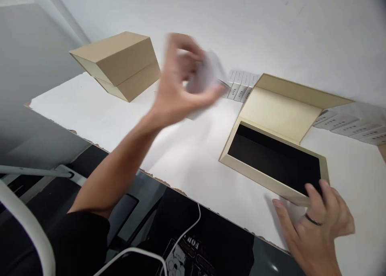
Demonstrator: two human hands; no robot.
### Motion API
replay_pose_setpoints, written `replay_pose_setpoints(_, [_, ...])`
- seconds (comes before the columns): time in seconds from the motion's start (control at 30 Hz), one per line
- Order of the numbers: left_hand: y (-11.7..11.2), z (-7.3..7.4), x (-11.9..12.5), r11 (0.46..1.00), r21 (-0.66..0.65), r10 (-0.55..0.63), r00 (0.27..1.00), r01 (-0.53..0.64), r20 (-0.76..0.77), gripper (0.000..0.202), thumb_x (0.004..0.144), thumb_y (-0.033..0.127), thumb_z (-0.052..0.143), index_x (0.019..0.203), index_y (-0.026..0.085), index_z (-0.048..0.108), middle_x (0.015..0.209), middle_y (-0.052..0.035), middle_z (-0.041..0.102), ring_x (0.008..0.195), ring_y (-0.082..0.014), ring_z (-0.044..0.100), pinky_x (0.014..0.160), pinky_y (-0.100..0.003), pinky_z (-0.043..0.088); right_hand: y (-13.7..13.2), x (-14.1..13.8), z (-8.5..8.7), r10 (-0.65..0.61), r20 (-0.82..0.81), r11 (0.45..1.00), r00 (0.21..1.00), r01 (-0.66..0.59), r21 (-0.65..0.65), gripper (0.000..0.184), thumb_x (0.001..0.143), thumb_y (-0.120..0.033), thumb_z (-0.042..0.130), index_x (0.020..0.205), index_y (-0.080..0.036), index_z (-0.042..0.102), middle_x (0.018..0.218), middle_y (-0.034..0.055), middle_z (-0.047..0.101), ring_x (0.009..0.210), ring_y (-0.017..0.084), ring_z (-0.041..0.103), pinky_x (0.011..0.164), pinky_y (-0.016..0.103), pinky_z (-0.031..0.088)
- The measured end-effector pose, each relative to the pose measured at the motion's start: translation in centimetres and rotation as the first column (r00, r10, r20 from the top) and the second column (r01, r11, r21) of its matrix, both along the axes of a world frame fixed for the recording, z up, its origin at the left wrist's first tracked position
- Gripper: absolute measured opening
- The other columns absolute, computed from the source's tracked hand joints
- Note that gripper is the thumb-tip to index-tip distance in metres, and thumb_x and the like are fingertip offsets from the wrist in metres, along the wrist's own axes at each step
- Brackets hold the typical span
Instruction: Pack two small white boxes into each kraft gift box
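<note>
My left hand (pixel 177 79) is raised over the table, thumb and fingers curled round a small whitish box (pixel 212 71), both smeared by motion. In front of me to the right lies an open beige gift box (pixel 262 167), its flap lid folded back and its black-lined tray showing nothing inside. My right hand (pixel 319 223), with a dark ring, grips that box at its near right corner. Its fingertips are over the rim and the thumb lies along the front side.
A brown-beige box (pixel 129 63) stands tilted at the back left of the white table (pixel 187 159). Small white boxes stand in a row (pixel 241 85) along the wall, with more white boxes (pixel 346 125) at the right. White cables (pixel 193 223) hang below the chipped front edge.
</note>
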State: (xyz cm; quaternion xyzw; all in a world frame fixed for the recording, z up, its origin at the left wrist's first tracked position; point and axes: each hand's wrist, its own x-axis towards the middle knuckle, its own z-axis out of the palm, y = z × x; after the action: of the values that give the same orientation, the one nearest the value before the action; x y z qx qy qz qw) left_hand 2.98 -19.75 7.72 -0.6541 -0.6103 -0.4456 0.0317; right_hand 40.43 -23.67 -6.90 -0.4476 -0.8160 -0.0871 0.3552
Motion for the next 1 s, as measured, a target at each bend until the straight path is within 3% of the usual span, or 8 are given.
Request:
replay_pose_setpoints(0.2, [1.9, -0.9, 12.5, 0.808, -0.27, -0.589, 0.698, 0.524, -0.408, 0.06, 0.078, 0.019, 0.089, 0.133, 0.024, 0.065, 0.13, -0.0122, 0.065, 0.116, -0.0338, 0.067, 0.097, -0.049, 0.054, 0.1, 0.2, 0.3, 0.044, 0.056, 0.999, 0.997, -0.046, 0.024, 0.079, 0.097, -0.031, 0.073, 0.165, -0.022, 0.035, 0.162, 0.0215, 0.039, 0.154, 0.046, 0.032, 0.123, 0.074, 0.03])
replay_pose_setpoints(0.33, [4.9, -3.0, 13.7, 0.545, -0.609, -0.829, 0.481, 0.576, -0.287, 0.026, 0.091, 0.031, 0.075, 0.115, 0.021, 0.079, 0.117, -0.0151, 0.072, 0.096, -0.029, 0.068, 0.079, -0.04, 0.054, 0.3, 0.7, 0.1, 0.104, 0.048, 0.994, 0.993, -0.106, 0.04, 0.075, 0.098, -0.034, 0.07, 0.163, -0.017, 0.036, 0.159, 0.0251, 0.04, 0.154, 0.047, 0.031, 0.121, 0.077, 0.03])
replay_pose_setpoints(0.47, [6.0, -3.5, 12.4, 0.314, -0.84, -0.843, 0.536, 0.442, -0.033, 0.043, 0.099, 0.057, 0.06, 0.092, 0.021, 0.084, 0.095, -0.011, 0.075, 0.084, -0.027, 0.066, 0.07, -0.036, 0.049, 0.5, 0.9, 0.2, 0.13, 0.057, 0.991, 0.99, -0.131, 0.016, 0.073, 0.099, -0.032, 0.069, 0.161, -0.015, 0.036, 0.157, 0.0264, 0.039, 0.155, 0.046, 0.029, 0.121, 0.076, 0.03])
replay_pose_setpoints(0.6, [4.3, -3.9, 11.4, 0.389, -0.758, -0.807, 0.591, 0.524, -0.005, 0.049, 0.102, 0.063, 0.054, 0.111, 0.024, 0.081, 0.123, -0.0129, 0.072, 0.112, -0.0325, 0.067, 0.091, -0.043, 0.051, 0.4, 1.3, 0.3, 0.149, 0.024, 0.989, 0.989, -0.149, -0.025, 0.069, 0.101, -0.033, 0.065, 0.162, -0.017, 0.036, 0.159, 0.024, 0.037, 0.156, 0.043, 0.026, 0.123, 0.075, 0.027])
replay_pose_setpoints(0.7, [2.4, -4.1, 8.8, 0.703, -0.396, -0.661, 0.748, 0.591, -0.056, 0.031, 0.109, 0.04, 0.047, 0.116, 0.024, 0.073, 0.128, -0.0096, 0.069, 0.119, -0.0257, 0.064, 0.106, -0.043, 0.048, 0.2, 1.6, 0.5, 0.149, 0.007, 0.987, 0.989, -0.149, -0.065, 0.068, 0.103, -0.035, 0.062, 0.163, -0.021, 0.034, 0.16, 0.0214, 0.036, 0.157, 0.042, 0.025, 0.125, 0.074, 0.026])
replay_pose_setpoints(0.8, [1.6, -4.5, 3.2, 0.994, 0.01, -0.113, 0.993, 0.112, 0.035, 0.011, 0.103, 0.03, 0.06, 0.112, 0.024, 0.061, 0.13, -0.0102, 0.063, 0.13, -0.0254, 0.056, 0.111, -0.042, 0.047, 0.0, 1.6, 0.8, 0.129, 0.017, 0.988, 0.991, -0.127, -0.083, 0.067, 0.104, -0.04, 0.059, 0.163, -0.021, 0.035, 0.155, 0.0221, 0.041, 0.157, 0.044, 0.026, 0.124, 0.075, 0.026])
replay_pose_setpoints(0.9, [2.1, -5.5, -3.7, 0.908, 0.028, 0.408, 0.898, -0.418, 0.164, 0.06, 0.076, 0.031, 0.093, 0.116, 0.024, 0.049, 0.145, -0.0119, 0.047, 0.147, -0.0343, 0.038, 0.123, -0.052, 0.036, 0.0, 1.4, 0.7, 0.11, 0.033, 0.993, 0.993, -0.109, -0.044, 0.07, 0.102, -0.042, 0.064, 0.162, -0.019, 0.037, 0.147, 0.0233, 0.048, 0.154, 0.046, 0.032, 0.122, 0.075, 0.029])
replay_pose_setpoints(1.0, [3.0, -6.9, -8.5, 0.789, -0.254, 0.61, 0.765, -0.56, 0.207, 0.079, 0.059, 0.027, 0.1, 0.113, 0.022, 0.043, 0.129, -0.0129, 0.054, 0.141, -0.043, 0.044, 0.118, -0.063, 0.037, 0.4, 1.5, 0.1, 0.103, 0.067, 0.993, 0.992, -0.107, 0.053, 0.081, 0.096, -0.042, 0.073, 0.163, -0.017, 0.035, 0.146, 0.0249, 0.05, 0.153, 0.047, 0.033, 0.121, 0.074, 0.032])
